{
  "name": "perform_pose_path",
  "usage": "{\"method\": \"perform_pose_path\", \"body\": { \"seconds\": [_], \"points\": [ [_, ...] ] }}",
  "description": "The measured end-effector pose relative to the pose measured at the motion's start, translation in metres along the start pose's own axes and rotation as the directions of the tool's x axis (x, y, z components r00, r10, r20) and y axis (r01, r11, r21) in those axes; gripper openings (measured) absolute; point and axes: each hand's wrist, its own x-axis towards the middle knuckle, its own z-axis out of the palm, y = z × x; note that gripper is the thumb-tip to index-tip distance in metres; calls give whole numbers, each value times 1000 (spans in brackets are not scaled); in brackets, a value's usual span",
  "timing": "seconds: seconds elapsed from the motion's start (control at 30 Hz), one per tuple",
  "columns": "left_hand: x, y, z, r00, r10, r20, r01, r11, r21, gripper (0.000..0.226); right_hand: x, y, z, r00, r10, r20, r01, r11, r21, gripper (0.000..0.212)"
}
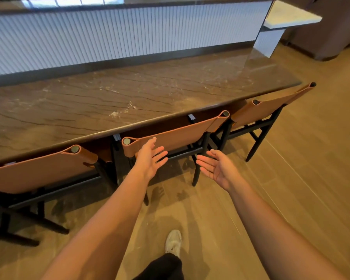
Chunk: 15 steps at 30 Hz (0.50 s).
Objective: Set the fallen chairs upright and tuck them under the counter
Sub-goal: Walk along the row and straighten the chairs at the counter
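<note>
Tan-backed and upright under the tabletop (129, 98) edge, yet could skew the middle chair (182, 136) into the right neighbour's (271, 110) legs with an uneven shove from the open left hand (150, 158) and right hand (218, 168), fingers (203, 163) straight, gripping nothing.

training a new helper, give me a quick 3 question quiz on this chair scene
1. How many chairs stand upright at the counter?
2. True or false: the left hand and the right hand are both open.
3. The hands are held out toward which chair? A) the left one B) the middle one C) the right one
Key: 1) three; 2) true; 3) B
</note>
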Motion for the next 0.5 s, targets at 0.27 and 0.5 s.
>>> {"method": "perform_pose_path", "body": {
  "seconds": [0.27, 0.5],
  "points": [
    [58, 29, 14, 986, -95, -136, 74, 985, -154, 59, 82, -40, 27, 996, 85, 14, -84, 996, -35, 49],
    [90, 27, 22, 957, -159, -243, 87, 956, -282, 44, 145, -72, 32, 987, 160, -1, -160, 987, -24, 31]
  ]
}}
